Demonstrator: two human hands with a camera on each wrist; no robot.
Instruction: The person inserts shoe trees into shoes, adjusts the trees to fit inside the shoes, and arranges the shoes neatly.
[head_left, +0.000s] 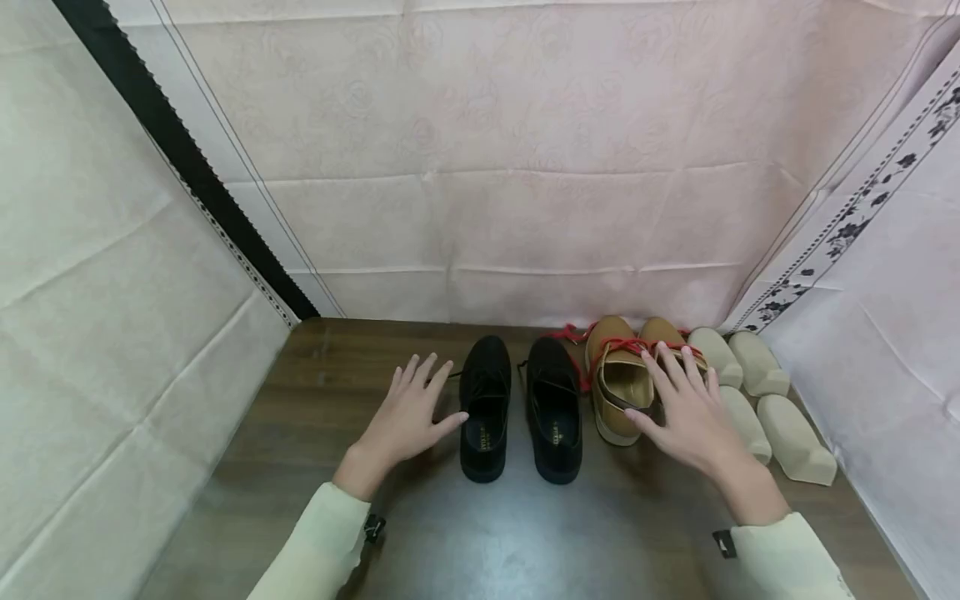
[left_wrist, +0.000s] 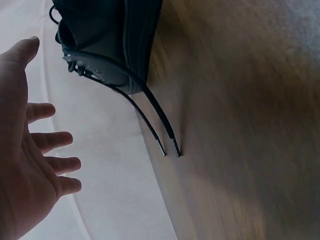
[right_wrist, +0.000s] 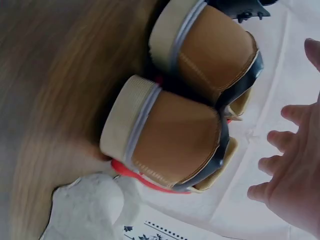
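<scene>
A pair of black lace-up shoes stands side by side, the left shoe [head_left: 484, 450] and the right shoe [head_left: 555, 458] with toes to the back. My left hand [head_left: 401, 421] is beside the left one, fingers spread and holding nothing; its thumb overlaps that shoe's edge in the head view. In the left wrist view two loose black lace ends [left_wrist: 155, 107] hang toward the table. My right hand [head_left: 693, 421] hovers with fingers spread over the tan shoes [head_left: 617, 417] with red laces [head_left: 626, 343], partly covering the right one. Their tan heels [right_wrist: 172, 137] face the right wrist camera, apart from the fingers.
To the right of the tan shoes lie several pale moulded shoe inserts [head_left: 795, 437], close to the right-hand white cloth wall [head_left: 885, 333]. A dark wooden tabletop [head_left: 480, 542] lies under everything. Pale patterned cloth [head_left: 480, 225] closes off the back, and another sheet [head_left: 112, 375] the left.
</scene>
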